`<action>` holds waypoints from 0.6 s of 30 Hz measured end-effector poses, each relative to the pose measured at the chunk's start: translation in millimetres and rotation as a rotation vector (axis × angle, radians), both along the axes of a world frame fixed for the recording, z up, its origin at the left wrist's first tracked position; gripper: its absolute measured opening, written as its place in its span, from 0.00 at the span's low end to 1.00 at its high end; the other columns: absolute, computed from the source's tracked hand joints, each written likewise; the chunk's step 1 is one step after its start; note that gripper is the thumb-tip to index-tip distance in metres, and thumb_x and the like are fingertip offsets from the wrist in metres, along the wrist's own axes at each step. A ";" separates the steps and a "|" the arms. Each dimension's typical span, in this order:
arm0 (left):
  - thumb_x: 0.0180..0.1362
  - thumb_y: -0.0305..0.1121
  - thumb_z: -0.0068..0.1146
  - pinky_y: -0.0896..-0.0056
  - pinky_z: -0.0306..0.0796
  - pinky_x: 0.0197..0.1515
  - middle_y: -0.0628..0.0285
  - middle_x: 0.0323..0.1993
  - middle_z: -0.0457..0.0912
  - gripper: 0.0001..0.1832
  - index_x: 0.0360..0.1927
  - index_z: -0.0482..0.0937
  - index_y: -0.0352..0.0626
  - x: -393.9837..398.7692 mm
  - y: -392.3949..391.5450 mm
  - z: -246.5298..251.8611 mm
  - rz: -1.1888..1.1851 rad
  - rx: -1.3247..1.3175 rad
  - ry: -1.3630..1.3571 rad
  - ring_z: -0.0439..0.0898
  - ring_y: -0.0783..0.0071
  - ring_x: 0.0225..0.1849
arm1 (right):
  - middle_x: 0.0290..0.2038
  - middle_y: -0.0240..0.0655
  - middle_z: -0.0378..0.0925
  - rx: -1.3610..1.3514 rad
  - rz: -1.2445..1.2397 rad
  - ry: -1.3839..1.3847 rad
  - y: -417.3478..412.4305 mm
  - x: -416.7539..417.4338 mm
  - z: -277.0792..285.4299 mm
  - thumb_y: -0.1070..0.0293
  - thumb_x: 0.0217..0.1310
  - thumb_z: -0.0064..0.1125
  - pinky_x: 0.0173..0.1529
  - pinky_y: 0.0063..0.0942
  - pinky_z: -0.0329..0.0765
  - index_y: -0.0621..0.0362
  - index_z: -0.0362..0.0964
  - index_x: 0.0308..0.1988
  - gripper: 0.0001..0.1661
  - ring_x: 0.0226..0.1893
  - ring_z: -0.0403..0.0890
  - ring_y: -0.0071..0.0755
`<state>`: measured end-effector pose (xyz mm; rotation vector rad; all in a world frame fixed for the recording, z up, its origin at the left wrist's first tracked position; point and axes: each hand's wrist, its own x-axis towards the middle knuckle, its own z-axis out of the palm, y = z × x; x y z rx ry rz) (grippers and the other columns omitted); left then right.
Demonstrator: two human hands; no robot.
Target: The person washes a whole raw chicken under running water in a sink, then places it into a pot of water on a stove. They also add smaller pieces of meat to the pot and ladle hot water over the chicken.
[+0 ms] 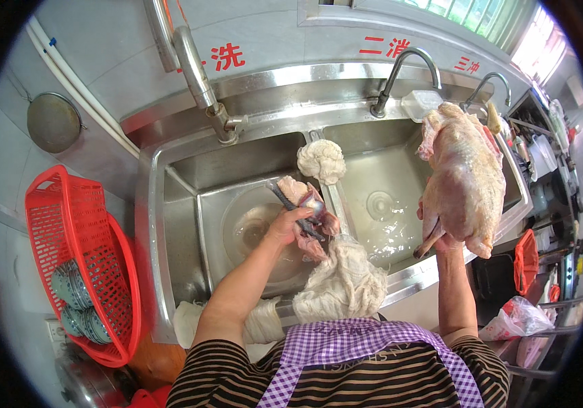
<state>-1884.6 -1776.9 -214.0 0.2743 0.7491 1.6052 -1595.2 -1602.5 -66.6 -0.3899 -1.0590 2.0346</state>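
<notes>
My left hand (287, 224) grips a bundle of raw poultry parts (317, 204), among them a dark foot, above the left basin (181, 229) of a steel double sink. Over the right side of the right basin (398, 163), a plucked whole bird (467, 178) rests on my right hand (447, 246), whose fingers are mostly hidden beneath it. Shallow water covers the floor of the right basin. A bunched pale cloth (322, 160) sits on the divider between the basins. Another crumpled cloth (345, 280) lies at the front edge, just below the poultry parts.
Red plastic baskets (67, 204) stand at the left, with several patterned bowls (74, 290) inside. A large tap (199, 86) rises behind the left basin, and a curved tap (403, 71) behind the right. A translucent plastic container (420, 103) sits on the back ledge. Cluttered shelves (546, 188) line the right.
</notes>
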 end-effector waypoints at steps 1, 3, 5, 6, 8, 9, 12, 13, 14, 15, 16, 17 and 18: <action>0.47 0.34 0.62 0.61 0.77 0.43 0.59 0.38 0.82 0.22 0.48 0.76 0.40 -2.4 -1.3 -3.0 0.025 -0.002 0.025 0.81 0.65 0.38 | 0.54 0.41 0.73 0.020 0.011 -0.012 -0.1 -0.3 0.6 0.43 0.57 0.59 0.37 0.35 0.74 0.56 0.59 0.63 0.42 0.39 0.77 0.40; 0.47 0.34 0.61 0.62 0.78 0.39 0.60 0.39 0.82 0.23 0.49 0.76 0.40 -6.6 -4.3 -1.7 0.071 -0.009 0.074 0.81 0.65 0.37 | 0.53 0.40 0.73 0.021 0.025 -0.003 -1.7 -0.9 0.5 0.41 0.56 0.59 0.37 0.34 0.74 0.56 0.59 0.63 0.44 0.39 0.77 0.39; 0.46 0.34 0.62 0.64 0.78 0.35 0.60 0.37 0.81 0.23 0.48 0.75 0.41 -8.3 -4.8 7.2 0.132 0.018 0.054 0.81 0.66 0.33 | 0.52 0.39 0.73 -0.026 0.013 0.014 -3.6 0.5 1.5 0.39 0.54 0.60 0.37 0.34 0.74 0.56 0.58 0.63 0.46 0.39 0.77 0.38; 0.45 0.34 0.62 0.65 0.78 0.33 0.60 0.36 0.81 0.23 0.48 0.75 0.42 -7.4 -6.5 13.5 0.162 0.028 0.041 0.80 0.66 0.32 | 0.53 0.39 0.73 -0.029 -0.002 0.011 -5.7 3.2 1.6 0.38 0.53 0.60 0.37 0.34 0.74 0.56 0.58 0.63 0.47 0.39 0.77 0.38; 0.44 0.33 0.61 0.66 0.78 0.30 0.60 0.35 0.80 0.23 0.48 0.75 0.43 -18.8 -6.7 9.7 0.254 0.057 0.048 0.80 0.66 0.30 | 0.53 0.39 0.72 0.010 -0.027 -0.001 -4.9 3.6 4.1 0.36 0.51 0.61 0.38 0.34 0.74 0.56 0.58 0.63 0.50 0.40 0.77 0.38; 0.42 0.33 0.61 0.65 0.78 0.30 0.60 0.37 0.80 0.25 0.49 0.74 0.44 -26.9 -8.4 10.9 0.301 0.116 0.035 0.80 0.66 0.31 | 0.53 0.39 0.72 0.035 -0.027 0.009 -3.9 6.4 6.5 0.37 0.50 0.63 0.39 0.34 0.74 0.56 0.58 0.63 0.50 0.40 0.77 0.38; 0.43 0.33 0.58 0.59 0.75 0.54 0.58 0.52 0.77 0.32 0.57 0.70 0.42 -58.7 -21.7 34.0 0.393 0.233 0.111 0.78 0.62 0.51 | 0.51 0.39 0.73 0.088 -0.032 0.059 1.6 15.4 9.7 0.40 0.49 0.66 0.40 0.35 0.75 0.55 0.60 0.61 0.47 0.42 0.77 0.40; 0.43 0.33 0.58 0.62 0.78 0.47 0.57 0.52 0.77 0.32 0.57 0.70 0.42 -63.1 -26.2 50.5 0.481 0.226 0.130 0.79 0.63 0.48 | 0.51 0.39 0.73 0.071 -0.031 0.065 4.1 18.2 9.9 0.40 0.50 0.66 0.40 0.35 0.75 0.54 0.61 0.61 0.46 0.42 0.77 0.40; 0.43 0.31 0.61 0.64 0.79 0.41 0.58 0.47 0.78 0.32 0.56 0.70 0.42 -84.9 -39.8 50.0 0.382 0.247 0.140 0.79 0.65 0.47 | 0.51 0.39 0.73 0.057 -0.028 0.070 5.6 21.1 12.9 0.41 0.50 0.65 0.40 0.36 0.74 0.54 0.61 0.61 0.46 0.43 0.77 0.40; 0.43 0.32 0.61 0.67 0.79 0.35 0.58 0.44 0.78 0.32 0.56 0.70 0.40 -81.8 -42.9 75.5 0.412 0.262 0.130 0.80 0.66 0.42 | 0.50 0.38 0.73 0.039 -0.035 0.075 7.8 25.5 12.8 0.41 0.51 0.65 0.40 0.36 0.74 0.54 0.61 0.60 0.45 0.43 0.77 0.40; 0.43 0.33 0.61 0.68 0.78 0.34 0.58 0.43 0.78 0.32 0.56 0.69 0.38 -86.2 -47.0 91.2 0.391 0.328 0.172 0.79 0.66 0.41 | 0.51 0.38 0.72 0.028 -0.031 0.094 8.9 26.8 15.9 0.41 0.51 0.64 0.40 0.36 0.74 0.54 0.61 0.60 0.44 0.43 0.76 0.40; 0.43 0.33 0.61 0.69 0.78 0.33 0.59 0.42 0.78 0.32 0.56 0.69 0.37 -91.7 -53.4 106.1 0.372 0.395 0.215 0.79 0.67 0.39 | 0.51 0.38 0.72 0.024 -0.025 0.110 7.7 24.6 21.0 0.40 0.52 0.63 0.40 0.36 0.74 0.54 0.61 0.61 0.44 0.43 0.77 0.40; 0.43 0.33 0.61 0.69 0.78 0.32 0.59 0.41 0.78 0.32 0.56 0.69 0.36 -90.6 -58.7 125.2 0.375 0.403 0.235 0.79 0.67 0.39 | 0.52 0.38 0.72 0.019 -0.023 0.127 7.0 22.9 25.4 0.40 0.53 0.62 0.39 0.35 0.74 0.55 0.60 0.61 0.44 0.42 0.77 0.40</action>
